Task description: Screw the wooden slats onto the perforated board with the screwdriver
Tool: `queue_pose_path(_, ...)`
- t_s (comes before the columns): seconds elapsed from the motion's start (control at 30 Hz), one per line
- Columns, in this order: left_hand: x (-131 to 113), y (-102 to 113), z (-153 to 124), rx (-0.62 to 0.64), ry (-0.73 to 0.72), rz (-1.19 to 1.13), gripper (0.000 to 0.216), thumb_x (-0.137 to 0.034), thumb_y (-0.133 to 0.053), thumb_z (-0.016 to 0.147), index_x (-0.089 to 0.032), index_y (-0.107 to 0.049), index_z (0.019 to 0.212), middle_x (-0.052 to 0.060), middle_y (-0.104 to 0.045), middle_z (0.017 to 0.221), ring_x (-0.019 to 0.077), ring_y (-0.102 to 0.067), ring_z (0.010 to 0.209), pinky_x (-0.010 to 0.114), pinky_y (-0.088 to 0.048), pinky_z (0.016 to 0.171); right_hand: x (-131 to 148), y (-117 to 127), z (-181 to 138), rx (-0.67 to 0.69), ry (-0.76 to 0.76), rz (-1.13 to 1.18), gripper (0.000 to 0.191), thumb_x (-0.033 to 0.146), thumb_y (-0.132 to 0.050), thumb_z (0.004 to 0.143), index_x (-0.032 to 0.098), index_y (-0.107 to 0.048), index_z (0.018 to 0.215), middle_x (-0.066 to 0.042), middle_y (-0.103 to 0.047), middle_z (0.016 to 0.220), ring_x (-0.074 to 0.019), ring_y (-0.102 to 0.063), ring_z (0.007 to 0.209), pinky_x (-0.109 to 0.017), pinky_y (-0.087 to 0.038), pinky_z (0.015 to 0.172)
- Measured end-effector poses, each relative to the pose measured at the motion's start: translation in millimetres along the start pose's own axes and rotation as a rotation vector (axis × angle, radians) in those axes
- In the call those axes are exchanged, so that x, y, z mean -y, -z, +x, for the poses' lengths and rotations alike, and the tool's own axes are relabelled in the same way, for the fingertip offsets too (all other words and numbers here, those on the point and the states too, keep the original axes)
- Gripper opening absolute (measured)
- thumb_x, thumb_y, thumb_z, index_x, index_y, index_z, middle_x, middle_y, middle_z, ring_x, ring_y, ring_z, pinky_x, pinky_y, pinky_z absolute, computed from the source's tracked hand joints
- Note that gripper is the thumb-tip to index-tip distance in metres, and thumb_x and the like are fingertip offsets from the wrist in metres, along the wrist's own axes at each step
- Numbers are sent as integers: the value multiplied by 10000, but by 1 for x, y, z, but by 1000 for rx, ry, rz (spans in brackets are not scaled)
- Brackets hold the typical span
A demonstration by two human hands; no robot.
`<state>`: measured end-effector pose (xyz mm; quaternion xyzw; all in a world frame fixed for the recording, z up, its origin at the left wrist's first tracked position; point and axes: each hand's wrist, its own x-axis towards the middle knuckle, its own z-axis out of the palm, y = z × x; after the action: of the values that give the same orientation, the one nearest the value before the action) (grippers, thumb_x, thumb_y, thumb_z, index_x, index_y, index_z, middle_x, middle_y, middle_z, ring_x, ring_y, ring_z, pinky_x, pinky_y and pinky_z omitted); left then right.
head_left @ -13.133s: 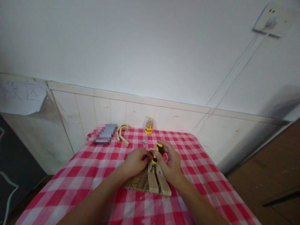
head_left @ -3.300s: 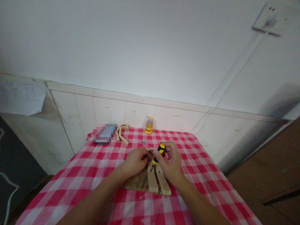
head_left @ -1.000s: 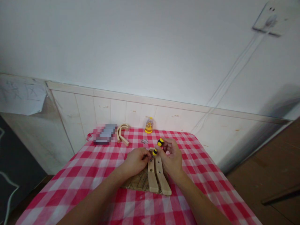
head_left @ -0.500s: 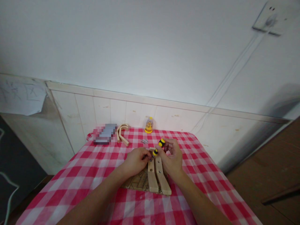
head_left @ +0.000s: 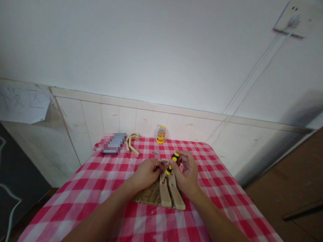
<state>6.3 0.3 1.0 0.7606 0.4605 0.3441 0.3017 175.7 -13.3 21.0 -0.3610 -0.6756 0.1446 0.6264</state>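
Two bent wooden pieces, a left one (head_left: 165,196) and a right one (head_left: 178,198), lie side by side on a brown printed board (head_left: 147,195). Dark holes show in both. My right hand (head_left: 187,171) grips a yellow-and-black screwdriver (head_left: 172,163), tilted, with its tip at the lower hole of the left piece. My left hand (head_left: 148,173) is closed by the upper part of that same piece, fingertips pinched together against it. Whether something small sits between those fingertips is hidden.
On the red-and-white checked tablecloth (head_left: 113,191), a yellow-based bit case (head_left: 160,135) stands by the wall. Small metal parts (head_left: 155,152) lie in front of it. Curved wooden pieces (head_left: 133,144) and a blurred-out flat object (head_left: 114,144) are at the back left.
My right hand has brought the screwdriver's tip down the left wooden piece, from near my left fingertips to the lower hole. My left hand stays almost where it was.
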Motion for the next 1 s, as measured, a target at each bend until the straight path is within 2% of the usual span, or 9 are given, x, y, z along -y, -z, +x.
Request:
queue_pose_path(0.33,1,0,2,5,-2,16,232,-148,-514,786,-182,-735,848,54,-760,900,227,-691,866,312,-501,766,1,1,-2,55,20,20,253,193,-646,868,240,-554,1099,2,-637,790,-153,-607,657,-279,-497,611)
queue_pose_path(0.57,0,1,1,10,-3,-11,235,-141,-514,796,-195,-735,853,35,-765,908,211,-695,876,294,-494,775,5,5,-3,198,14,180,274,209,-520,946,255,-523,1215,-37,-676,909,-192,-676,780,-318,-533,672)
queue_pose_path(0.7,3,-1,1,12,-1,0,223,-149,-518,805,-190,-733,849,36,-763,895,207,-691,856,286,-487,751,4,4,-2,168,33,76,291,199,-580,917,259,-564,1202,-34,-667,933,-172,-648,760,-308,-523,681)
queue_pose_path(1.0,3,-1,2,15,3,37,223,-152,-518,811,-185,-733,859,42,-760,892,211,-686,843,292,-484,735,8,-1,1,68,65,2,273,158,-658,841,249,-567,1082,28,-592,769,-122,-542,612,-242,-449,566)
